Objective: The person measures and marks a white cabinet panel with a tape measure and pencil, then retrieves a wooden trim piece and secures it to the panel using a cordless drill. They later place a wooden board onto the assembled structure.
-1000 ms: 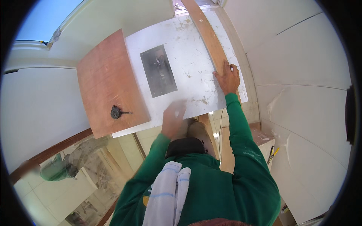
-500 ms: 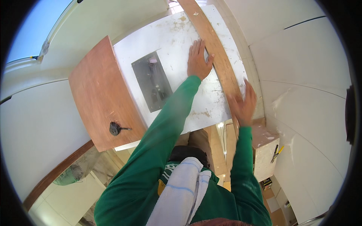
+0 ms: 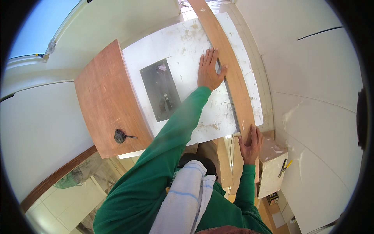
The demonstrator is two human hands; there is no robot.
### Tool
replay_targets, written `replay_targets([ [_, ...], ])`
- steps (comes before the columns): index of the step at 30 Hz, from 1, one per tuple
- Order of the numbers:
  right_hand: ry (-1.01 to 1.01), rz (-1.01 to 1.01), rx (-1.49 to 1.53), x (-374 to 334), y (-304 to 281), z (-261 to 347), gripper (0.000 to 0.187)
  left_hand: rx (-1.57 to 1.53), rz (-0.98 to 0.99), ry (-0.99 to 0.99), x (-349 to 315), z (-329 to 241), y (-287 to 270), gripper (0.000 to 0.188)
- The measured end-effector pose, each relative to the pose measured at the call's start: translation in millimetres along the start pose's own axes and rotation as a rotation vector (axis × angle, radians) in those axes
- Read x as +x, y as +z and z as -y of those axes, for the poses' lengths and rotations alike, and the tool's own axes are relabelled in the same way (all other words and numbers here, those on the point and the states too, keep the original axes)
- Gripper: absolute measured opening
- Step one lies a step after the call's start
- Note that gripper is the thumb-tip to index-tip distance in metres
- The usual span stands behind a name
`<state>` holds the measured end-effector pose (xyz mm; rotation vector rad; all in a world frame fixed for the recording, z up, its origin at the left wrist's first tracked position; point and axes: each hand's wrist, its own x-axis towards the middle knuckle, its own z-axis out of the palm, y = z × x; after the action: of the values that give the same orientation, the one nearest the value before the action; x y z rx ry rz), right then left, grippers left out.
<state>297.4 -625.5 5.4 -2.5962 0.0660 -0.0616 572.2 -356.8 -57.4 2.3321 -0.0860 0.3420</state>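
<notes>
A long, narrow wooden plank (image 3: 230, 74) lies along the right side of a white saw table (image 3: 187, 50). My left hand (image 3: 209, 71) rests flat on the table with its fingers spread, the thumb against the plank's left edge. My right hand (image 3: 250, 143) grips the plank's near end, just past the table's front edge. A grey metal insert plate (image 3: 161, 89) with a blade slot sits in the middle of the table, left of my left arm. Both arms wear green sleeves.
A brown plywood panel (image 3: 107, 97) adjoins the table's left side, with a small dark knob (image 3: 119, 135) near its front. A white box (image 3: 270, 167) stands below the table at right, pliers (image 3: 283, 167) beside it. A striped cloth (image 3: 183, 199) hangs over my shoulder.
My left hand has reached forward from the table's near edge to the plank's middle. My right hand has slid back along the plank to its near end.
</notes>
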Motion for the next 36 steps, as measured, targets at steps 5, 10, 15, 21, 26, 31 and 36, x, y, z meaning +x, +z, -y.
replay_targets([
  [5,-0.061,-0.059,0.019,36.9,19.9,15.4,0.075,-0.003,0.002,0.002,0.4,2.4,0.7,0.080],
  [10,-0.056,-0.050,0.052,49.1,37.9,12.1,0.076,0.007,0.006,-0.017,-0.7,6.4,4.8,0.080],
  [15,-0.062,-0.065,0.071,44.6,42.6,6.7,0.076,0.005,-0.029,0.016,-3.1,9.3,8.5,0.080],
  [21,-0.108,-0.107,0.090,45.4,48.3,-2.6,0.076,0.014,-0.006,0.026,-8.1,14.1,12.3,0.079],
  [26,-0.137,-0.129,0.114,44.0,45.9,-1.5,0.073,0.019,-0.026,0.024,-4.5,11.1,8.5,0.077],
  [31,-0.107,-0.104,0.167,44.3,45.6,-0.1,0.072,0.007,-0.023,0.005,-4.0,7.5,6.2,0.077],
  [36,-0.193,-0.172,0.155,57.3,54.6,1.2,0.071,0.025,-0.034,0.009,-6.4,19.1,16.1,0.078],
])
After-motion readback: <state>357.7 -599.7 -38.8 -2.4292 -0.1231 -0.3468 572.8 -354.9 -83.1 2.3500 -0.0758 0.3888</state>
